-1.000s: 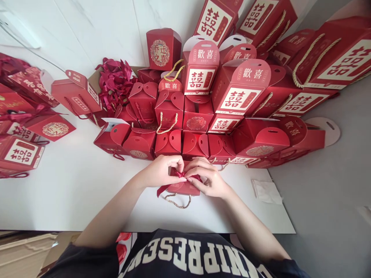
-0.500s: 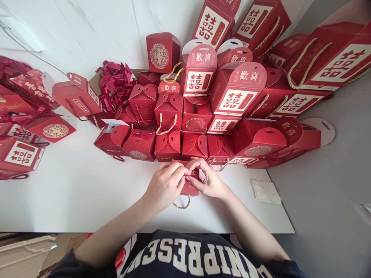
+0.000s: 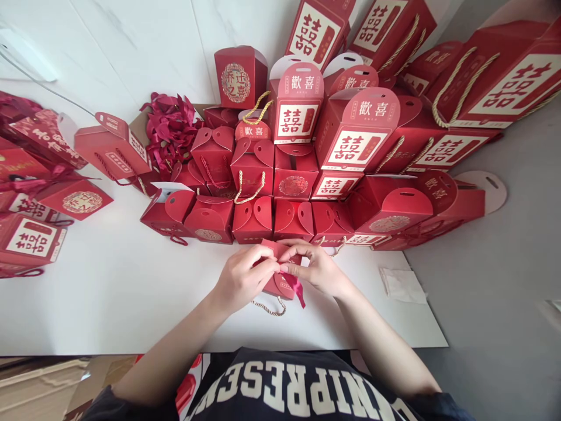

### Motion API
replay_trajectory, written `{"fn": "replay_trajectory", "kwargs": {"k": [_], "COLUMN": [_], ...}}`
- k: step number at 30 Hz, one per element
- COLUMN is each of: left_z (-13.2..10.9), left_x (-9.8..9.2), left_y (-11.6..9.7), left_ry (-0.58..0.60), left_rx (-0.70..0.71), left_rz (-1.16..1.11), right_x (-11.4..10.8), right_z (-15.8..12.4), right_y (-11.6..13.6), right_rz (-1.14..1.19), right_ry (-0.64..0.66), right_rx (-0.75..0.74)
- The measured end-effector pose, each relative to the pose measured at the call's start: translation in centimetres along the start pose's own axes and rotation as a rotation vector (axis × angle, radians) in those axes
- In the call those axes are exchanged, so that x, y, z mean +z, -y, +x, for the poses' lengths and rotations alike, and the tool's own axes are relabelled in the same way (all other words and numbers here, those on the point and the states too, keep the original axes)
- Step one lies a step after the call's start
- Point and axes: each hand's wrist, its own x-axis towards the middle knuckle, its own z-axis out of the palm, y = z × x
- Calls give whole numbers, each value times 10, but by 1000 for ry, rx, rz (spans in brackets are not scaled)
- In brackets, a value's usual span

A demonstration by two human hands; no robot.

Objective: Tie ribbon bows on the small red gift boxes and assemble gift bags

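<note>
A small red gift box with a gold rope handle sits on the white table right in front of me. My left hand and my right hand meet over its top, fingers pinched on a dark red ribbon. One ribbon tail hangs down on the box's right side. Most of the box's top is hidden by my fingers.
A dense pile of red gift boxes rises just behind my hands and to the right. More red boxes lie at the left edge. A heap of dark red ribbons sits at the back. A white packet lies to the right.
The ribbon tail that hung at the box's left a second ago now hangs at its right. My hands stay pinched together over the box, with the left hand shifted slightly.
</note>
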Motion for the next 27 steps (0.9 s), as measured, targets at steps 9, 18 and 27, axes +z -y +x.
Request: {"fn": "replay_trajectory", "kwargs": {"k": [9, 18, 27], "left_z": [3, 4, 3], "left_x": [-9, -8, -34], "left_y": [5, 3, -9], "left_ry": [84, 72, 218], "left_rx": [303, 241, -385], "left_rz": [70, 82, -38], "right_x": [-15, -13, -11], "right_z": [5, 9, 4], "right_y": [13, 14, 15], "right_rz": [80, 13, 48], "right_ry": [237, 264, 216], "right_rx": [36, 5, 57]}}
